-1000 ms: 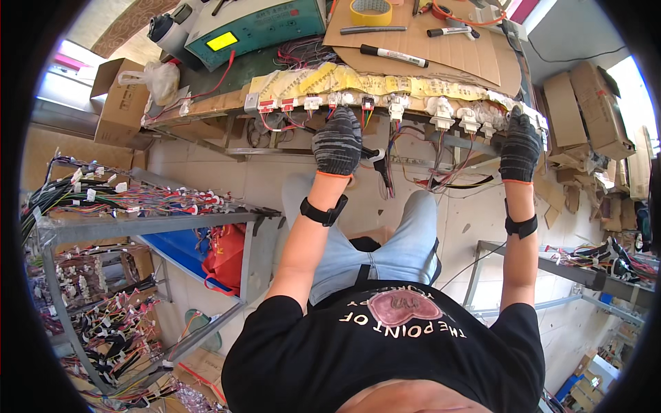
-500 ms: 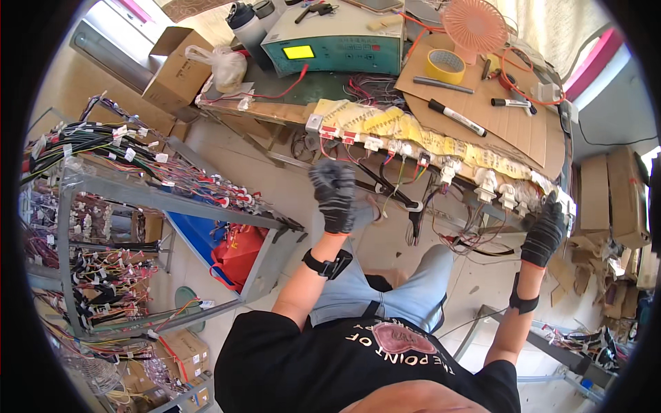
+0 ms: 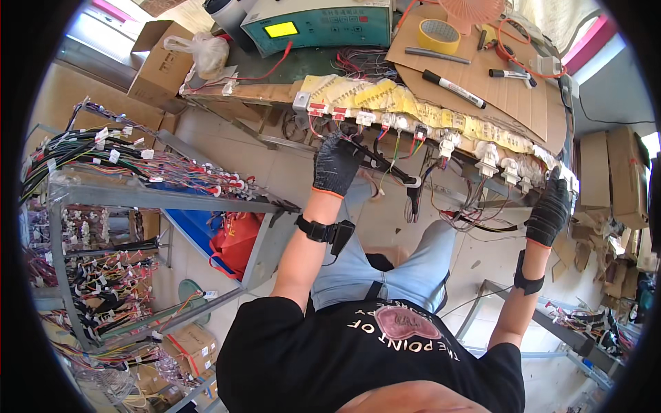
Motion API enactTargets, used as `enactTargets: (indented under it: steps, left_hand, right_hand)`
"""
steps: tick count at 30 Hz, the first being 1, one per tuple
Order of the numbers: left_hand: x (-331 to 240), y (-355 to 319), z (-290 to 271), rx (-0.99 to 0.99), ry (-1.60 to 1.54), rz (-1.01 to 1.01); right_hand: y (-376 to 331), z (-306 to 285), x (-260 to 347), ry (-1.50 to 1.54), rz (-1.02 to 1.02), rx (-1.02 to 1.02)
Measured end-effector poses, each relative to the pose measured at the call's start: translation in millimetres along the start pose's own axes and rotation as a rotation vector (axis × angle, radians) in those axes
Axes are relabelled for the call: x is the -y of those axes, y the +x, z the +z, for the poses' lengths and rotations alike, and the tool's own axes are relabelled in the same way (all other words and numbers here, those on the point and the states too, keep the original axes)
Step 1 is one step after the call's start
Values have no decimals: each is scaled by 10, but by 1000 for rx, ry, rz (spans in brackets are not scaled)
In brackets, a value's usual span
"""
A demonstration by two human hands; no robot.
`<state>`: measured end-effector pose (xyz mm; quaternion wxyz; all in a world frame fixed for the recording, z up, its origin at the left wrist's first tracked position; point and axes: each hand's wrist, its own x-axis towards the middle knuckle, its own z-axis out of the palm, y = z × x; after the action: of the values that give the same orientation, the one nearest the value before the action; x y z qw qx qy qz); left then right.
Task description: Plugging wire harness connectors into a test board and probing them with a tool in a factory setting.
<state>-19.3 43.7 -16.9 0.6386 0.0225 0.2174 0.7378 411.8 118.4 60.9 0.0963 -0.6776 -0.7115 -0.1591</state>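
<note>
Head view looks down on a workbench (image 3: 482,89) whose far end runs off the picture's right side, its front edge lined with white plugs (image 3: 441,141) and yellow paper labels (image 3: 385,96). Under that edge hangs a bundle of wires (image 3: 413,186), partly hidden by the gloved hands. On the left a metal rack (image 3: 158,196) carries more coloured wiring with small white tags, too small to make out. A teal box-shaped tester (image 3: 323,24) with a yellow screen sits at the bench's back, cut off at the top; a brown carton (image 3: 155,62) stands left of it. A yellow tape roll (image 3: 439,36) and a black marker (image 3: 454,88) lie on cardboard. The left hand (image 3: 337,162) is curled around dark wires just below the plugs; the right hand (image 3: 549,210) seems clenched on the bench edge, though what it grips is hard to tell. Compared with half a second ago, the left hand sits higher, nearer the plugs, and more of the rack has slipped out of sight.
</note>
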Motion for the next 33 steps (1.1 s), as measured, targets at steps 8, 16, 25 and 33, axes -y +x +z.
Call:
enactTargets:
  steps: [8,16,25,33]
  left_hand:
    - [77,87,-118,-121,121,150]
    - [68,212,-116,-167,198,363]
    - [330,-118,-231,-591,882,961]
    - [264,-219,253,-348,1545,960]
  right_hand:
    - [-34,-40,23,-95,17,47]
    - [-25,-21,20,-74,5,-14]
    - [14,69,2,-55,56,29]
    - [-19,64,-49,-76,17,-28]
